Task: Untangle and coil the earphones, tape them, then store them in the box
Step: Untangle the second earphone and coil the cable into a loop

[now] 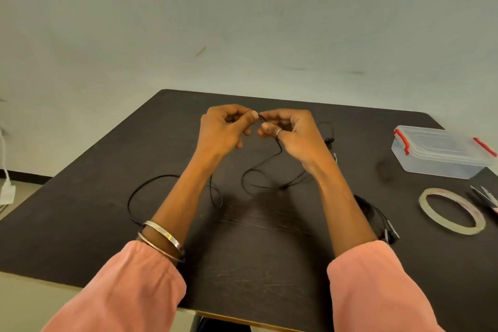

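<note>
Both hands are meeting above the middle of the desk (80, 237), fingertips almost touching. Her left hand (226, 127) is pinching a bit of the black earphone cord (260, 170) between thumb and forefinger, the other fingers curling loosely under. Her right hand (289, 129), the one wearing a ring, is pinching the same short stretch just beside it, so only a sliver of cord is showing between the two grips.

What matters for the coming move is how the cord is running away from those pinches. From the right hand it is dropping straight down and towards her, then bending into a loose loop on the desk below and between the wrists. A larger loop is lying below and to the left of the left hand, passing under that forearm. More cord and the small plug ends are lying beyond and below the right wrist, partly hidden by the arm, so I cannot tell how they join up.

Judging by this, she is working at a knot or crossing, and the slack is hanging mostly on the right hand's side.

Well off to the right of the right hand, the tape roll (451, 210) is lying flat, with the lidded clear box (439, 153) beyond it.
</note>
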### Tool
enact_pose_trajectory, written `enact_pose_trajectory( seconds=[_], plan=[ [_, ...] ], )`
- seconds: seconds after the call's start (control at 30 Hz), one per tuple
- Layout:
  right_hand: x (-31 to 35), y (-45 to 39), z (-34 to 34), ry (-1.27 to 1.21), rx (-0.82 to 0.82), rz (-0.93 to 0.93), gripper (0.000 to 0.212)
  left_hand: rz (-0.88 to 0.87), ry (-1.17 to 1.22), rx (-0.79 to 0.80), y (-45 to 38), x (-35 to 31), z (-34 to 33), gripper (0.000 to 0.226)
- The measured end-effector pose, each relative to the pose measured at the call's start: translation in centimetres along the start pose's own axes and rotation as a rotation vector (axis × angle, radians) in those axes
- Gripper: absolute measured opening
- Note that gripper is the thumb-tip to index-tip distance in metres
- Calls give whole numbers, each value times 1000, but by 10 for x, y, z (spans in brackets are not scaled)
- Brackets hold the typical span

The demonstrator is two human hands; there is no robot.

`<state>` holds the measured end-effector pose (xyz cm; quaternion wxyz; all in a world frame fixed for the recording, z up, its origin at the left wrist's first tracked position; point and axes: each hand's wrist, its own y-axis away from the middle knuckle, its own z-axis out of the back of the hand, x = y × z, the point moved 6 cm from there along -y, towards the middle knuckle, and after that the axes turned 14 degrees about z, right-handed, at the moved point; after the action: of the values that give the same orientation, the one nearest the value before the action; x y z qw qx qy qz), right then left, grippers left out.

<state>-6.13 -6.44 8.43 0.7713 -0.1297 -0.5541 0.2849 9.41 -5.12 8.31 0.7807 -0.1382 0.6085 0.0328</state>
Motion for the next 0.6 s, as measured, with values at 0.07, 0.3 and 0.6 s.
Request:
enact_pose_trajectory(
  seconds=[0.07, 0.3, 0.6],
  plan=[
    [-9, 1, 0, -24, -49, -1, 11, 22, 26, 22, -5, 1, 2, 15],
    [-26, 11, 37, 354, -382, -32, 18, 115, -18, 121, -8, 35, 1, 19],
    [-1, 7, 15, 1034, -63, 180, 59, 158, 21, 125, -7, 45, 1, 28]
  ],
)
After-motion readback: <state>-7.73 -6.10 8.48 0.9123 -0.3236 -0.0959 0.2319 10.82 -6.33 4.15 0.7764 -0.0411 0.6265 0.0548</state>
